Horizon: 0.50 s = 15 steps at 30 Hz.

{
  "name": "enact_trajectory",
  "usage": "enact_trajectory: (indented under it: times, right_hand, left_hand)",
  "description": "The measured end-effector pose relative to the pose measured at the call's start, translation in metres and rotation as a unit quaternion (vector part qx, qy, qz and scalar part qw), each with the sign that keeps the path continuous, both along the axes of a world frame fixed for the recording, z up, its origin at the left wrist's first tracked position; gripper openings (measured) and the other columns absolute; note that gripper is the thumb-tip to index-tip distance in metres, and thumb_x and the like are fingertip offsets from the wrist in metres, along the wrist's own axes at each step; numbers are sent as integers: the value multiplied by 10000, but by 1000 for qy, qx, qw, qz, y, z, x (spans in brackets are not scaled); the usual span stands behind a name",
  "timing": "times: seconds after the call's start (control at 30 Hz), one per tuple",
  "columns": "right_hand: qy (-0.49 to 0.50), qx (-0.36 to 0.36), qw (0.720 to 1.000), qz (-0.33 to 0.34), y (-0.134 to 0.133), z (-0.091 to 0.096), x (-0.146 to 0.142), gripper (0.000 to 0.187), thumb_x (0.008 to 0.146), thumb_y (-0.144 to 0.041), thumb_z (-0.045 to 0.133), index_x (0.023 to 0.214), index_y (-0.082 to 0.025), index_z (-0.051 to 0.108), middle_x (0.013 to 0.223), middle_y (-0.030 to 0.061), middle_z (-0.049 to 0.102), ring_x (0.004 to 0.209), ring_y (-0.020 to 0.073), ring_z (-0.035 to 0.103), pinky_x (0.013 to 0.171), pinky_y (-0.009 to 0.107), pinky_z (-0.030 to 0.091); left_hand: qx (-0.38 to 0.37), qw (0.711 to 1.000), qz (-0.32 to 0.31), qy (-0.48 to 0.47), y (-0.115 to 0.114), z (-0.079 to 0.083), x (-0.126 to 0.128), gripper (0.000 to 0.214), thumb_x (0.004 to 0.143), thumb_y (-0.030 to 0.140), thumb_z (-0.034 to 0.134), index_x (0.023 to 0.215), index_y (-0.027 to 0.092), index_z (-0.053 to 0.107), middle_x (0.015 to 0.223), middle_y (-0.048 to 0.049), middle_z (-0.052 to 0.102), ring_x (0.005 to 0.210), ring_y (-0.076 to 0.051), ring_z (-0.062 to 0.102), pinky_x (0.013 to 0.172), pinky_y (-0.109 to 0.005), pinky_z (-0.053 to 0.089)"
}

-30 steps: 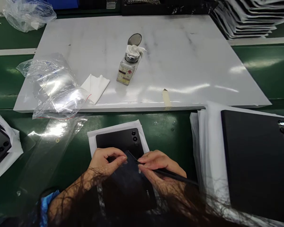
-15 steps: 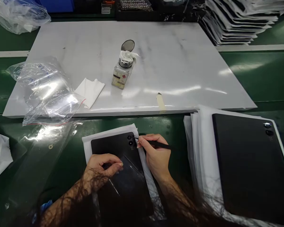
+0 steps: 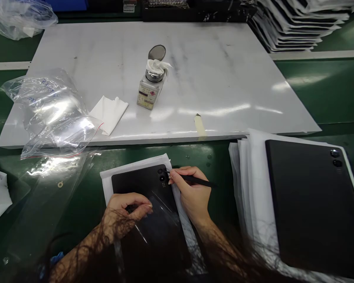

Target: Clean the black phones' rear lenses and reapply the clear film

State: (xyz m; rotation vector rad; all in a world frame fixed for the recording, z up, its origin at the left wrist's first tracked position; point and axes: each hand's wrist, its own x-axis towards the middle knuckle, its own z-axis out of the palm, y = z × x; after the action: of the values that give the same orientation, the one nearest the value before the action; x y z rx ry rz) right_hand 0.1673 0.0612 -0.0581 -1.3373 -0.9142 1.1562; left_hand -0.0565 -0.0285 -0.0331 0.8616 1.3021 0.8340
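A black tablet back [image 3: 141, 184] lies on a white sheet [image 3: 106, 179] on the green bench, right in front of me. My left hand [image 3: 122, 214] rests on the tablet's middle, fingers pinched on the edge of a clear film [image 3: 162, 206] that lifts off the black surface. My right hand [image 3: 191, 192] is closed round thin black tweezers [image 3: 199, 181]. Their tip sits at the camera lenses [image 3: 161, 175] near the tablet's top right corner. Strands of dark hair hang across the bottom of the view.
A white board [image 3: 224, 70] lies beyond, with a capped solvent bottle [image 3: 149, 88], a folded wipe [image 3: 107, 114] and clear bags [image 3: 53, 114] on it. A second black tablet [image 3: 309, 200] rests on stacked white sheets at right. Trays [image 3: 297, 23] are piled at the back right.
My right hand moved the tweezers from the film's edge at mid-tablet up to the camera lenses and stays there. My left hand keeps its pinch on the film.
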Motion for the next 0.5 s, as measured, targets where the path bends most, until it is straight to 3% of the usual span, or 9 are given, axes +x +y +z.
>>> enact_trajectory:
  times: [0.33, 0.43, 0.5]
  right_hand:
    - [-5, 9, 1000, -2, 0, -3, -1, 374, 832, -433, 1143, 759, -261, 819, 824, 16, 870, 624, 186, 763, 636, 357, 713]
    - [17, 22, 999, -25, -2, -1, 7, 351, 817, -440, 1149, 775, -270, 846, 859, 10, 877, 623, 174, 754, 623, 336, 700]
    - [32, 32, 999, 2, -6, 6, 18, 329, 819, -443, 1163, 796, -282, 877, 896, 17, 894, 607, 173, 751, 598, 332, 702]
  left_hand:
    - [0, 1000, 0, -9, -1, 1, -1, 103, 1033, 410, 1032, 1003, 325, 1082, 950, -69, 1032, 845, -278, 988, 818, -323, 807]
    - [1, 1000, 0, -8, 0, 2, -1, 103, 1038, 403, 1024, 999, 328, 1082, 943, -65, 1029, 839, -276, 980, 807, -324, 797]
    - [1, 1000, 0, -7, 1, 3, -1, 123, 1038, 428, 1029, 994, 325, 1082, 926, -66, 1024, 825, -276, 972, 791, -325, 789]
